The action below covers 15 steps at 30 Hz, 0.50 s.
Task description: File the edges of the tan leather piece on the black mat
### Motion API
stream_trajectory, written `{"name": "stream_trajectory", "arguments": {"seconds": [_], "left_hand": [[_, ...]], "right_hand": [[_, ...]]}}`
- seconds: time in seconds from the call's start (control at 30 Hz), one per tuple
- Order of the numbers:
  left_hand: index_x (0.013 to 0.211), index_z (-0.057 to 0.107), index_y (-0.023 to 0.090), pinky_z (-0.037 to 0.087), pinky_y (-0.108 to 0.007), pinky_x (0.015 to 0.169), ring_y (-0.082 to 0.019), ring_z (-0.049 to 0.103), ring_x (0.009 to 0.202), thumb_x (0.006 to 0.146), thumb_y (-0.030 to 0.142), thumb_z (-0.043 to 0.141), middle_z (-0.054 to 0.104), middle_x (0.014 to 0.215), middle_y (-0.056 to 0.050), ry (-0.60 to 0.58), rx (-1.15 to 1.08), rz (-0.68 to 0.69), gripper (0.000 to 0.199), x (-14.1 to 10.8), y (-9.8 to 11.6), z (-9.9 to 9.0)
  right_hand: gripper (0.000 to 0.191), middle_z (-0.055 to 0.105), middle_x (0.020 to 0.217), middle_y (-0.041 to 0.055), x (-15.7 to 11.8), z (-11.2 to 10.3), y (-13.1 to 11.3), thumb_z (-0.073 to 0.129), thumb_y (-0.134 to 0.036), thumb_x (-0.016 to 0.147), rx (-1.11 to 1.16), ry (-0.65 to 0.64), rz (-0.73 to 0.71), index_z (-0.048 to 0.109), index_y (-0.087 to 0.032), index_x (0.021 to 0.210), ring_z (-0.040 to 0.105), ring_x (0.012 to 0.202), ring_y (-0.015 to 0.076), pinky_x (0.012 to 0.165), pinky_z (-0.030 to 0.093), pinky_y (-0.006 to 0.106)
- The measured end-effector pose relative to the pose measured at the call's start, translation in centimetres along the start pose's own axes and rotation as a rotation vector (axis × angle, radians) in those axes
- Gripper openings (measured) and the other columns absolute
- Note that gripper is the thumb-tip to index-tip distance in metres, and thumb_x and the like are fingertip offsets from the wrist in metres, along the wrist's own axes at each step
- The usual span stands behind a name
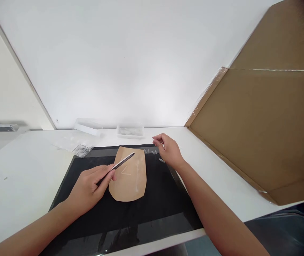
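Observation:
My left hand [94, 181] is closed round the end of a slim stick [124, 160], dark on its side with a pale upper edge; its kind is unclear. The stick's far end reaches over a tan sheet [130, 188] with rounded lower corners, which carries a faint V-shaped mark [126, 171]. My right hand [169, 149] is raised just beyond the sheet's right side, thumb and fingertips drawn together. Whatever may be between them is too small to make out. Below this hand lie several small clear pieces [154, 152] on the black mat [165, 192].
At the back stand a shallow clear box [130, 132] with small pieces inside and a tilted clear lid or tray [88, 127]. Crumpled clear plastic [81, 150] lies at the mat's far left corner. A cardboard panel [261, 124] rises along the right of the white table [21, 185].

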<state>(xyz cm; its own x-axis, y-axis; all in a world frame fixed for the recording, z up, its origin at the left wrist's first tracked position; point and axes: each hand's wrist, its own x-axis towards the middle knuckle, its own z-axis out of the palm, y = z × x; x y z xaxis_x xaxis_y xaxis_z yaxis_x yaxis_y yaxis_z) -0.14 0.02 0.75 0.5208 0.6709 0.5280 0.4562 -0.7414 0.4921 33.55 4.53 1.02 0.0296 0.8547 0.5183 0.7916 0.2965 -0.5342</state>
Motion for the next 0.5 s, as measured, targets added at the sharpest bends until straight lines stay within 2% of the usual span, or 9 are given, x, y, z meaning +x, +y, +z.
{"name": "stream_trajectory", "arguments": {"seconds": [0.1, 0.17, 0.27, 0.37, 0.43, 0.5], "left_hand": [[0.095, 0.067, 0.022, 0.053, -0.024, 0.076, -0.009, 0.064, 0.06, 0.105, 0.025, 0.049, 0.071, 0.084, 0.003, -0.003, 0.011, -0.004, 0.021, 0.1, -0.1, -0.1], [0.095, 0.067, 0.022, 0.053, -0.025, 0.078, -0.009, 0.062, 0.058, 0.106, 0.025, 0.048, 0.071, 0.085, 0.003, -0.004, 0.016, -0.013, 0.022, 0.2, 0.0, -0.2], [0.094, 0.067, 0.022, 0.053, -0.025, 0.077, -0.009, 0.062, 0.057, 0.106, 0.027, 0.049, 0.071, 0.085, 0.004, -0.009, 0.016, -0.028, 0.022, 0.1, 0.0, -0.3], [0.091, 0.067, 0.022, 0.053, -0.025, 0.075, -0.009, 0.062, 0.057, 0.105, 0.029, 0.049, 0.071, 0.084, 0.004, -0.008, 0.015, -0.04, 0.024, 0.1, -0.1, -0.4], [0.089, 0.067, 0.022, 0.053, -0.025, 0.075, -0.01, 0.063, 0.058, 0.105, 0.031, 0.049, 0.071, 0.083, 0.004, -0.006, 0.022, -0.046, 0.026, 0.2, -0.2, -0.3], [0.088, 0.067, 0.022, 0.053, -0.025, 0.075, -0.011, 0.064, 0.059, 0.105, 0.032, 0.049, 0.072, 0.083, 0.004, -0.007, 0.036, -0.05, 0.027, 0.3, -0.3, -0.3]], "right_hand": [[0.021, 0.074, 0.106, 0.0037, 0.4, -0.8, 1.1, 0.053, -0.033, 0.102, -0.06, -0.08, -0.129, 0.072, -0.026, 0.108, 0.069, 0.099, 0.0216, 0.087, 0.053, 0.035], [0.027, 0.075, 0.109, 0.0031, 0.7, -1.4, 1.7, 0.05, -0.036, 0.104, -0.106, -0.088, -0.134, 0.075, -0.027, 0.108, 0.068, 0.101, 0.0212, 0.089, 0.053, 0.034], [0.036, 0.076, 0.114, 0.0003, 1.1, -2.2, 3.1, 0.04, -0.038, 0.107, -0.238, -0.064, -0.009, 0.075, -0.029, 0.112, 0.068, 0.107, 0.0195, 0.097, 0.05, 0.033], [0.047, 0.076, 0.118, 0.0022, 1.4, -2.9, 5.0, 0.028, -0.036, 0.108, -0.347, -0.011, 0.145, 0.072, -0.027, 0.12, 0.064, 0.118, 0.023, 0.11, 0.041, 0.042], [0.053, 0.072, 0.128, 0.0077, 1.3, -3.4, 6.6, 0.022, -0.038, 0.108, -0.414, 0.039, 0.258, 0.07, -0.023, 0.124, 0.053, 0.134, 0.0294, 0.118, 0.03, 0.053], [0.059, 0.061, 0.144, 0.0128, 1.0, -3.6, 8.3, 0.018, -0.041, 0.107, -0.477, 0.076, 0.381, 0.062, -0.017, 0.137, 0.029, 0.152, 0.033, 0.122, 0.017, 0.059]]}}
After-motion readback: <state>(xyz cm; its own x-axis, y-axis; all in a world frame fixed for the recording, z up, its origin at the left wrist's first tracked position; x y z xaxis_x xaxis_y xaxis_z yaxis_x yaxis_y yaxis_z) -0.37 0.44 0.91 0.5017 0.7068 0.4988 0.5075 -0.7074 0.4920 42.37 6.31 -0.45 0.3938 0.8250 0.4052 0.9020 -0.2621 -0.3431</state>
